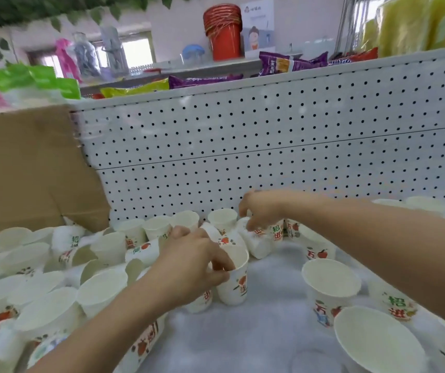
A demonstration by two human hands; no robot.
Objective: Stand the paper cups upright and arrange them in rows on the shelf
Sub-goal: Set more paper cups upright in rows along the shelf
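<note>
Closest to me, in the lower right of the frame, a wide white paper cup point(377, 343) stands mouth-up. Just behind it is an upright white paper cup printed with red fruit point(330, 289). Both sit on the pale grey shelf surface point(269, 324).

Near the centre, my left hand point(194, 262) pinches the rim of a white printed paper cup point(236, 285), with my fingers curled over its edge. That cup stands upright on the shelf, touching another cup on its left. The lower left of the frame holds a crowd of white cups point(54, 286), some upright and some tilted against each other.

Farther back, right of centre, my right hand point(263, 211) reaches down to a fallen white paper cup point(257, 244) lying on its side. My fingertips curl onto its upper end, but I cannot tell whether they close around it. Beside it, a back row of upright cups point(222, 219) stands against the perforated white back panel point(269, 135).

A brown cardboard box point(27, 168) fills the left middle. Above the panel lie purple snack bags point(291, 63). At the top centre, farthest away, is a stack of red plastic buckets point(222, 30).
</note>
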